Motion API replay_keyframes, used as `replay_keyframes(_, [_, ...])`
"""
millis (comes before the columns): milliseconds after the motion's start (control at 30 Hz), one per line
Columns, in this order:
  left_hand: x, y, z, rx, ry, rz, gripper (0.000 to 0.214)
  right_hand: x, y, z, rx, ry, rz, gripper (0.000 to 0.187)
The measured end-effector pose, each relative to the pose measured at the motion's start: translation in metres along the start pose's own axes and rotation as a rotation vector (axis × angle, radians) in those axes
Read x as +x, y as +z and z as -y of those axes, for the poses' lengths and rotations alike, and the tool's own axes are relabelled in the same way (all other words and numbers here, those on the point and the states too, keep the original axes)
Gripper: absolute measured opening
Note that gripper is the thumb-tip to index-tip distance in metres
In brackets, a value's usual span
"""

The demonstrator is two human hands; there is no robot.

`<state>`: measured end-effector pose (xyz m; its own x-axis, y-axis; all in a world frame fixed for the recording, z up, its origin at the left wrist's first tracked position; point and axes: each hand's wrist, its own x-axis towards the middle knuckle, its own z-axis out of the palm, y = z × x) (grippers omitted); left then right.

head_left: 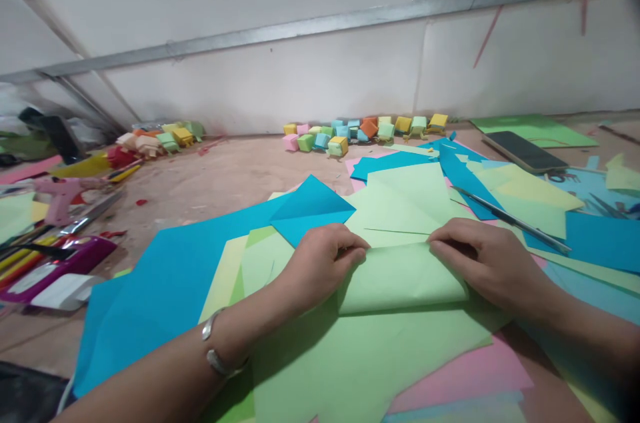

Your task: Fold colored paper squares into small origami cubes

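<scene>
A folded piece of light green paper (pixel 403 280) is held up over the pile by its far edge. My left hand (pixel 327 260) pinches its left end between thumb and fingers. At the right end, my right hand (pixel 475 256) pinches the same edge. Beneath lies a larger light green sheet (pixel 340 363). Blue paper (pixel 160 276) spreads out to the left, and a folded blue piece (pixel 313 206) lies just beyond my left hand. A thin metal tool with a pointed end (pixel 510 218) rests on the papers beyond my right hand.
Several small coloured paper boxes (pixel 337 145) stand by the wall. At the left are a pink glue gun (pixel 57 200) and a purple-and-white object (pixel 60 276). A dark phone (pixel 525 151) lies back right, near a green sheet (pixel 535 132). Pink paper (pixel 465 380) shows in front.
</scene>
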<state>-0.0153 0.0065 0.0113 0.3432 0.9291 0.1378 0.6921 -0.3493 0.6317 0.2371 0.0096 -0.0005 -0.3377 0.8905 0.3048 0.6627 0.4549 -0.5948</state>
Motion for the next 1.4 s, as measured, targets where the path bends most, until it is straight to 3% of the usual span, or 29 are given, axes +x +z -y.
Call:
replay_keyframes(167, [0.000,-0.001,-0.003,0.152,-0.044,0.071,0.018,-0.001,0.001,-0.006,-0.128,-0.158,0.020,0.025])
replay_keyframes(367, [0.000,0.000,0.001,0.169,-0.031,0.092,0.028,-0.001,0.002,-0.008,-0.160,-0.135,0.051,0.023])
replay_keyframes(667, [-0.001,0.004,0.000,0.194,0.032,0.061,0.022,0.004,0.004,-0.008,-0.179,-0.107,0.076,0.016])
replay_keyframes(900, [0.010,0.000,-0.012,0.459,0.076,0.219,0.026,0.009,0.002,-0.013,-0.227,-0.101,0.137,0.017])
replay_keyframes(1100, [0.022,-0.004,-0.027,0.505,0.250,0.414,0.032,0.011,0.004,-0.013,-0.233,-0.059,0.152,0.017])
replay_keyframes(1167, [0.025,-0.003,-0.029,0.494,0.225,0.457,0.037,0.010,0.004,-0.012,-0.235,-0.056,0.150,0.018])
replay_keyframes(1233, [0.029,0.001,-0.030,0.485,0.145,0.442,0.025,0.009,0.003,-0.011,-0.234,-0.054,0.149,0.019])
replay_keyframes(1300, [0.031,0.009,-0.032,0.498,0.068,0.395,0.017,0.009,0.003,-0.010,-0.232,-0.052,0.148,0.019])
replay_keyframes(1400, [0.033,0.024,-0.034,0.562,-0.023,0.293,0.031,0.009,0.004,-0.011,-0.226,-0.053,0.143,0.020])
